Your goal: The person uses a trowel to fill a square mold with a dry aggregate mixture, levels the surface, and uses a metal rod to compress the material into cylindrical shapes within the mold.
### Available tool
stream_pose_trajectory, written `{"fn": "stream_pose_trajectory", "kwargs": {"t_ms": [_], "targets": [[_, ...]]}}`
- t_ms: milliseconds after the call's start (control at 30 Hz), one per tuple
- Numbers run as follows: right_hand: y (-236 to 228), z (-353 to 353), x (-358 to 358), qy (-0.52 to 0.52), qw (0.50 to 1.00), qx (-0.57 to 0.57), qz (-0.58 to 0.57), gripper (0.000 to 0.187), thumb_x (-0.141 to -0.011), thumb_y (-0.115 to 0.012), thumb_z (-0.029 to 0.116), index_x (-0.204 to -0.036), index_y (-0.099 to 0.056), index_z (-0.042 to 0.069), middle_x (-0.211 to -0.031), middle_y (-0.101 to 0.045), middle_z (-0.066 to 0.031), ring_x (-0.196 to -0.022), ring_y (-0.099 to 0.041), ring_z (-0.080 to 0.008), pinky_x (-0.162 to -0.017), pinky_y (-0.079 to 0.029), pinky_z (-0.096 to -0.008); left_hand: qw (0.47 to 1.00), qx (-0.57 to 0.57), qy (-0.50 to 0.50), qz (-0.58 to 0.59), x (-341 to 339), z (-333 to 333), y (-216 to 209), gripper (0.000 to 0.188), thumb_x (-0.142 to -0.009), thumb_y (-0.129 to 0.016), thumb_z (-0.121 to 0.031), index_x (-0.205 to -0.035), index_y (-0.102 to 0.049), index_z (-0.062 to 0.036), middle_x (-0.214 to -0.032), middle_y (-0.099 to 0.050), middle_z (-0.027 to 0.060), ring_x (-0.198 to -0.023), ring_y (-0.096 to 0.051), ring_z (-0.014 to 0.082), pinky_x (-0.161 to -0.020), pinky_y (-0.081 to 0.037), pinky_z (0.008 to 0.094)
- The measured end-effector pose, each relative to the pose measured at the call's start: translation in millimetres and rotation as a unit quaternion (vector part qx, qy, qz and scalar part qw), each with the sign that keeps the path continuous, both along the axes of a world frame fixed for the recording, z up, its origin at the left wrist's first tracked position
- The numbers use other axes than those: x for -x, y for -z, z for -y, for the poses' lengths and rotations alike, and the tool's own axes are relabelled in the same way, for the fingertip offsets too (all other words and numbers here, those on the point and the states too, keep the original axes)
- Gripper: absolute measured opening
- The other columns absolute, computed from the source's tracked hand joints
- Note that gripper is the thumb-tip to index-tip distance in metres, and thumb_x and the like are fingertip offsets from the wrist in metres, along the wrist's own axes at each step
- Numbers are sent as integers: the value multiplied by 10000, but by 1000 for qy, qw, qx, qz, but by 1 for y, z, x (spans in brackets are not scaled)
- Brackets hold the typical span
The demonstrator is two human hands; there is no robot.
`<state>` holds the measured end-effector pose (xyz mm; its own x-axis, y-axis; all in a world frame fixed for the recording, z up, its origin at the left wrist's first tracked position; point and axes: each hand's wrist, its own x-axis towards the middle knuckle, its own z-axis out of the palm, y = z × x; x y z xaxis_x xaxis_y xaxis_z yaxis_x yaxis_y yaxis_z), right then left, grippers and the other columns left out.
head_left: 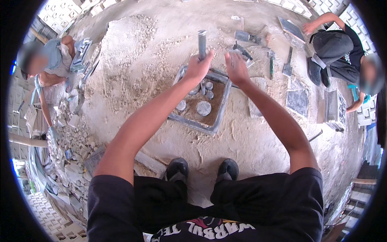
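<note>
My left hand (197, 67) is closed round a grey metal rod (202, 44), whose round end sticks up above the fist. Its lower end is hidden by the hand. Beside it, my right hand (238, 69) is raised with its fingers stretched upward, and I see nothing in it. Both hands are over the far side of a square grey stone block (219, 117) with a raised rim and a dusty, sunken inside. Within the rim stand a round grey disc (203, 108), a smaller round knob (181, 105) and several small rounded shapes, partly hidden by my left arm.
Beyond my right hand lie a mallet (246, 37), a hammer (271, 64) and a flat-bladed tool (288, 62). Stone slabs (297, 101) lie at right, rubble (74, 151) at left. One person (54, 58) crouches at left, another (336, 48) at right beside a carved block (334, 109).
</note>
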<state>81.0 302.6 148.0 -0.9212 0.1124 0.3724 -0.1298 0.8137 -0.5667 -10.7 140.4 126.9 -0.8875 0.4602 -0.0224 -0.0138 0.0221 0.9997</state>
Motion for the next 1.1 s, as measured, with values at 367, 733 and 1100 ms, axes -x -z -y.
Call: {"fn": "stream_pose_trajectory", "kwargs": {"t_ms": [367,733,1100], "targets": [[112,1,-55,63,991,-35,116,603,-995,-415,375,-1457,-237,31,-1379,-343,-236,-1271,-391,-436,-1009,-377,-529,993,-84,8,-79,-4,-21,-60,534,-938,-597,-385,-515,-428,-106,-493,-384,-67,-476,-333,47,-432,-258,307],[117,-2,-51,58,994,-40,88,582,-969,-472,281,-1439,-252,17,-1358,-357,-255,-1251,-405,-442,-1013,-386,-511,990,-104,90,-12,-10,-8,-32,464,-964,-571,-318,-567,-396,-151,-490,-372,-62,-415,-326,53,-400,-244,265],[117,-7,-51,57,995,-44,65,578,-965,-480,272,-1425,-270,-8,-1327,-384,-282,-1241,-399,-459,-1032,-379,-487,989,-147,-5,8,-35,0,-54,460,-969,-560,-284,-572,-370,-151,-485,-350,-57,-401,-284,64,-409,-210,275]]}}
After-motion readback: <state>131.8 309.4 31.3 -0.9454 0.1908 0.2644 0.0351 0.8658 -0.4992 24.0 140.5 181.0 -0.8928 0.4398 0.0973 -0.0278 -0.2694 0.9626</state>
